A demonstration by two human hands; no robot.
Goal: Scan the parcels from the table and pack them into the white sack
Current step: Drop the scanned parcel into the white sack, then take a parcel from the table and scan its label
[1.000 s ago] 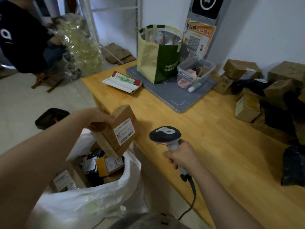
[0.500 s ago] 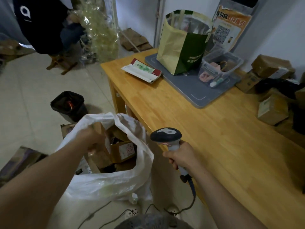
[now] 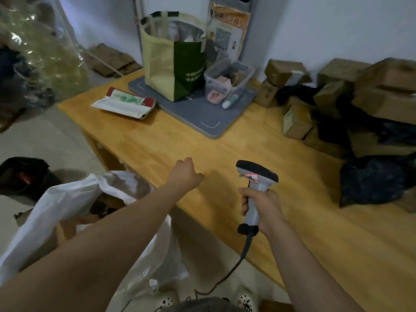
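Observation:
My right hand (image 3: pixel 261 206) grips the grey handle of a corded barcode scanner (image 3: pixel 256 176), held above the wooden table (image 3: pixel 225 158) near its front edge. My left hand (image 3: pixel 185 173) hovers empty over the table's front edge, fingers loosely curled. The white sack (image 3: pixel 67 199) stands open on the floor at lower left, with cardboard parcels partly visible inside. A pile of brown cardboard parcels (image 3: pixel 360 93) and dark plastic bags (image 3: pixel 373 181) fills the table's right side.
A grey mat (image 3: pixel 202 115) at the back carries a yellow-green tote bag (image 3: pixel 173 55) and a clear plastic bin (image 3: pixel 227 82). A flat white envelope (image 3: pixel 123 104) lies at the table's left corner. A black bin (image 3: pixel 22 174) sits on the floor.
My left hand lowered the labelled cardboard box into the sack, let it go, and has swung out empty over the table. The scanner hand stayed in place.

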